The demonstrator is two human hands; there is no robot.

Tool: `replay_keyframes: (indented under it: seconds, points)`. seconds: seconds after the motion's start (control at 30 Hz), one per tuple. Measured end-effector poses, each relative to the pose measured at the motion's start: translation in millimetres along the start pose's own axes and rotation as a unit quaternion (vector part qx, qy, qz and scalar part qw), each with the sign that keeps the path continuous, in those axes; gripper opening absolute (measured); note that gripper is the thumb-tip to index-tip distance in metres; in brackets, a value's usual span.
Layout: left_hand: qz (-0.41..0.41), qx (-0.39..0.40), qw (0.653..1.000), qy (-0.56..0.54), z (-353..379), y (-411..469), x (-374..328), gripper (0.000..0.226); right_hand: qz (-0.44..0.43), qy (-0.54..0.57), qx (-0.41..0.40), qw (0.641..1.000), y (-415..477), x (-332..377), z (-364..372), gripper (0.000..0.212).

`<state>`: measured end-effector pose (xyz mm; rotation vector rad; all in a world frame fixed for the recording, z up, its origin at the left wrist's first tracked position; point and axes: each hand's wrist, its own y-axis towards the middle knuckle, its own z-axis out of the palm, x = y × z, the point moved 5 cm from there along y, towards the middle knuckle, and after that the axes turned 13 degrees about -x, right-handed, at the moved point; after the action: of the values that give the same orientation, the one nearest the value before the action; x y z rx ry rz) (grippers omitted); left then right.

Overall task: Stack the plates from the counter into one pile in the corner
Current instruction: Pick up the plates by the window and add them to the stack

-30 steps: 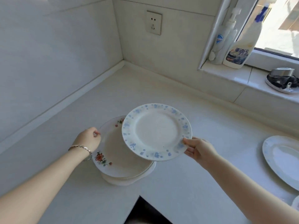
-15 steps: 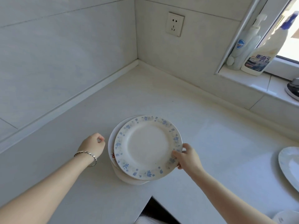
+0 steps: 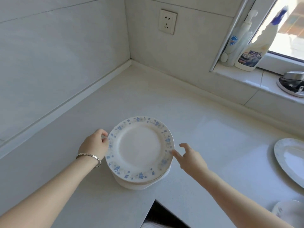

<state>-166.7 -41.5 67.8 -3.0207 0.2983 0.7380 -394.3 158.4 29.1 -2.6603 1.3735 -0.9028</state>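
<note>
A white plate with a blue flower rim [image 3: 139, 148] lies on top of a small pile of plates [image 3: 139, 184] on the white counter, near its inner front edge. My left hand [image 3: 94, 144], with a bracelet on the wrist, rests against the pile's left rim with its fingers curled on the edge. My right hand [image 3: 191, 159] is just off the right rim, fingers spread, one fingertip touching the plate's edge. Another large white plate [image 3: 291, 159] lies flat at the far right. Part of a blue-patterned dish [image 3: 289, 209] shows at the lower right.
The counter corner [image 3: 131, 63] lies beyond the pile under a wall socket [image 3: 167, 21]. On the window sill stand a pump bottle [image 3: 236, 40], a spray bottle [image 3: 256, 50] and a dark metal object on a dish [image 3: 292, 84]. The counter's cut-out edge [image 3: 153, 201] is just below the pile.
My right hand lowered the blue-rimmed plate onto the pile and let go, opening its fingers. My left hand moved in against the pile's left rim. The view shifted left.
</note>
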Motion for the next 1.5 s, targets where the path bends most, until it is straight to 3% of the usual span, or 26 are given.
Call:
replay_keyframes:
  seconds: [0.17, 0.3, 0.43, 0.7, 0.83, 0.93, 1.03, 1.23, 1.4, 1.5]
  points:
    - [0.167, 0.027, 0.986, -0.011, 19, -14, -96, 0.024, 0.072, 0.009, -0.013, 0.997, -1, -57, -27, 0.035]
    - [0.3, 0.141, 0.943, 0.028, 67, -61, -178, 0.021, 0.123, -0.008, -0.016, 0.992, -13, -116, -51, 0.031]
    - [0.365, 0.22, 0.901, 0.076, 115, -121, -236, 0.023, 0.176, 0.001, -0.029, 0.984, -39, -181, -81, 0.032]
    - [0.392, 0.288, 0.863, 0.137, 194, -232, -313, 0.025, 0.315, -0.002, -0.104, 0.943, -109, -367, -161, 0.041]
    - [0.383, 0.297, 0.859, 0.163, 225, -263, -336, 0.015, 0.389, 0.001, -0.199, 0.9, -133, -459, -193, 0.058]
    - [0.37, 0.298, 0.863, 0.17, 239, -281, -343, 0.01, 0.452, 0.0, -0.202, 0.869, -142, -509, -202, 0.074]
    - [0.355, 0.29, 0.873, 0.169, 247, -291, -346, 0.011, 0.474, 0.075, -0.203, 0.854, -139, -538, -196, 0.083]
    - [0.331, 0.282, 0.889, 0.143, 255, -299, -340, 0.018, 0.476, 0.201, -0.251, 0.818, -136, -560, -182, 0.061]
    - [0.29, 0.267, 0.914, 0.099, 251, -293, -332, 0.02, 0.391, 0.256, -0.311, 0.827, -137, -550, -199, 0.031]
    - [0.266, 0.263, 0.924, 0.085, 247, -285, -326, 0.02, 0.364, 0.29, -0.334, 0.819, -138, -542, -209, 0.028]
